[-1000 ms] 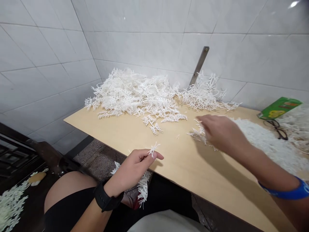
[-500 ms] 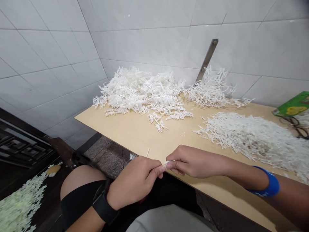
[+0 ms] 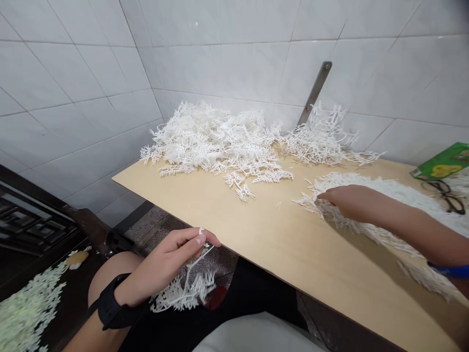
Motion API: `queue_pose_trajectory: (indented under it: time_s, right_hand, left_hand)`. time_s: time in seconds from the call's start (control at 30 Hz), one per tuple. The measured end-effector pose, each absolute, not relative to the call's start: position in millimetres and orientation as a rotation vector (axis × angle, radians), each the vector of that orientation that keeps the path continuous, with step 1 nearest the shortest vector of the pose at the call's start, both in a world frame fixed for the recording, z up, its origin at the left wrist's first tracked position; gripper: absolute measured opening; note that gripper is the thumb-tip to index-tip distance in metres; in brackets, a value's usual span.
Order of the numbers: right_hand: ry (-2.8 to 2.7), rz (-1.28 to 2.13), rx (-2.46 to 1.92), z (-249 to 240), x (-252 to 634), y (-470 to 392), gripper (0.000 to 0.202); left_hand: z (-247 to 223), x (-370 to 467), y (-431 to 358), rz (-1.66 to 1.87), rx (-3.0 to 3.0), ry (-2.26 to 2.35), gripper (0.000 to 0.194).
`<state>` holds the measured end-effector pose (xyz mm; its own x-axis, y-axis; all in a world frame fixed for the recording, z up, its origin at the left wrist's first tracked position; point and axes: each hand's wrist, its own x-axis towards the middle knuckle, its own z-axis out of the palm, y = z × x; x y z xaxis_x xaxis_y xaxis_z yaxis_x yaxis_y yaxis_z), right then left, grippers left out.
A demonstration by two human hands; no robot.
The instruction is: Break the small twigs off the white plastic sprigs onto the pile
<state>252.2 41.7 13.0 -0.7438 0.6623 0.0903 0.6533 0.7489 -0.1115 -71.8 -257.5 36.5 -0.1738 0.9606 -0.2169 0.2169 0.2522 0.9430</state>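
Observation:
My left hand (image 3: 179, 254) is closed in front of the table's edge, thumb and fingers pinching a white branched plastic sprig (image 3: 200, 258). A bit of white sticks up at its fingertips. Beneath this hand, over my lap, hangs a comb-like white cluster (image 3: 186, 293); whether it is all one piece with the sprig I cannot tell. My right hand (image 3: 351, 201) is over the left end of a pile of loose white slivers (image 3: 381, 181), fingers together and pointing down. What it holds, if anything, is hidden.
Heaps of white branched sprigs (image 3: 220, 137) lie along the tiled wall on the wooden table (image 3: 256, 220). A metal bracket (image 3: 315, 93) leans there. At right are a green packet (image 3: 441, 161) and dark-framed glasses (image 3: 449, 198). Pale green pieces (image 3: 32, 303) lie low at left.
My hands were together at the table's edge and are now apart. The right moved away to the sliver pile; the left drew back left, and the hanging white cluster came into view.

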Motion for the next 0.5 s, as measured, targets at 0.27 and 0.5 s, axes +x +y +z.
queue_pose_trajectory:
  time_s: [0.27, 0.5]
  right_hand:
    - [-2.873, -0.022, -0.967, 10.4, 221.5, 1.0, 0.053]
    - [-2.996, 0.310, -0.730, -26.6, 172.7, -42.3, 0.059]
  left_hand:
    - [34.4, -65.0, -251.1, 1.244, 0.973, 1.627, 0.040]
    - [41.6, -49.6, -249.8, 1.456, 0.801, 1.579, 0.040]
